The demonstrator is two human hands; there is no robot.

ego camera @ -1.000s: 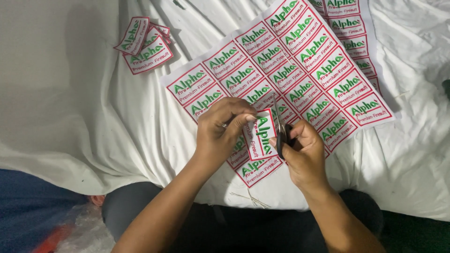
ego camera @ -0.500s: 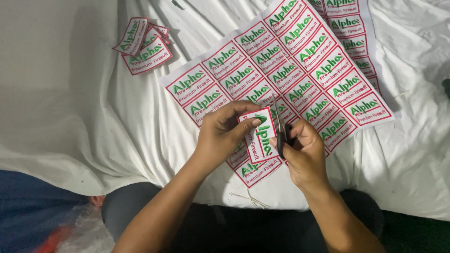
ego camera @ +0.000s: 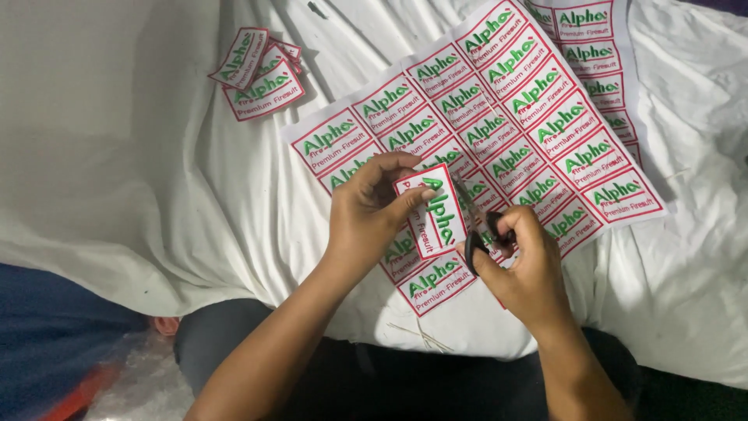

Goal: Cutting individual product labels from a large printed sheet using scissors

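My left hand [ego camera: 370, 214] pinches a single white label [ego camera: 432, 210] with a red border and green lettering, held upright. My right hand [ego camera: 526, 269] grips small black-handled scissors [ego camera: 477, 230], whose blades reach up along the label's right edge. Both hands hover over a large white sheet of matching uncut labels [ego camera: 499, 117] that lies on a white cloth [ego camera: 117, 171].
A small pile of cut labels [ego camera: 261, 74] rests at the upper left of the cloth. A second printed sheet [ego camera: 604, 54] lies under the first at the upper right. Thin paper trimmings [ego camera: 421, 337] lie near my lap. Blue fabric [ego camera: 47, 335] and clear plastic sit at the lower left.
The single label has turned more upright and face-on in my left hand, and the scissors have moved along its right edge. The sheet and the pile have not moved.
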